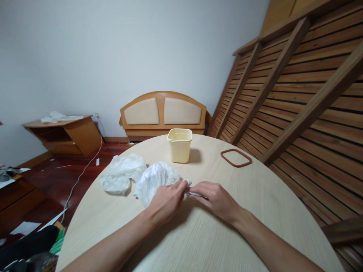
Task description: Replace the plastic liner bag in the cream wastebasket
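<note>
My left hand (pixel 169 197) is closed on the gathered edge of a white plastic bag (pixel 154 181), which bunches out to its left. Close beside it, my right hand (pixel 214 196) pinches a thin, pale piece whose nature is too small to make out; it may be part of the same bag. A second crumpled translucent bag (pixel 122 173) lies further left on the table. Behind my hands stands an upright cream-yellow bin (pixel 180 149) with an open top. The brown rounded-square ring (pixel 236 158) lies flat at the right.
The round wooden table (pixel 249 234) fills the foreground. Slatted wooden panels (pixel 309 109) lean along its right side. A headboard (pixel 163 113) stands behind, and a low cabinet (pixel 65 136) and a white cable are at the left.
</note>
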A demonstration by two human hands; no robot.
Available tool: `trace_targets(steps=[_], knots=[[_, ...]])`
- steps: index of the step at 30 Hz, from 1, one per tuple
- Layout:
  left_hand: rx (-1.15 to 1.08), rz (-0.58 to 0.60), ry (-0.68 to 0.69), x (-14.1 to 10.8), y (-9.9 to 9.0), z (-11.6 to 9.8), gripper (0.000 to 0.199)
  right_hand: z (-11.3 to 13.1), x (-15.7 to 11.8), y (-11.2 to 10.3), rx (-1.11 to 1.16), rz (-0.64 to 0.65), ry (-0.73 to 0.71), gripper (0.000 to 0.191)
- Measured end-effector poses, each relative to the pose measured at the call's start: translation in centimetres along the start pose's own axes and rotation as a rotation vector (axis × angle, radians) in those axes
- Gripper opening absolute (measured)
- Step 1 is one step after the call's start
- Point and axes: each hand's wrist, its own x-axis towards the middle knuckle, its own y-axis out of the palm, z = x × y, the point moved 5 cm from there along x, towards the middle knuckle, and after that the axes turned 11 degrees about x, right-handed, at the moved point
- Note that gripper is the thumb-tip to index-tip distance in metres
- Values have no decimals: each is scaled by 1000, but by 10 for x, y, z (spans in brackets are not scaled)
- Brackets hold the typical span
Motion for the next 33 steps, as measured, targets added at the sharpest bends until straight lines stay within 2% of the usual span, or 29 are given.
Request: trace_targets(steps=[2, 6, 13, 16, 18, 22, 25, 33], knots=[[8, 38, 22, 1, 1, -3, 19, 0, -2, 2, 36, 13, 29, 15], [8, 78, 65, -1, 3, -5, 17, -5, -5, -1, 77, -53, 118, 12], [-8, 126, 146, -4, -2, -15, 13, -1, -3, -8, 115, -93, 75, 11], [-47, 150, 129, -4, -3, -14, 17, 3, -2, -6, 216, -84, 63, 11], [-107, 159, 114, -4, -2, -12, 22, 2, -1, -4, 305, -116, 104, 12], [-266, 99, 54, -4, 0, -6, 25, -6, -1, 0, 429, -272, 298, 11], [-346, 51, -19, -5, 4, -2, 25, -12, -1, 5, 549, -331, 402, 16], [-535, -88, -91, -5, 2, -3, 25, -22, 0, 15, 753, -392, 495, 26]])
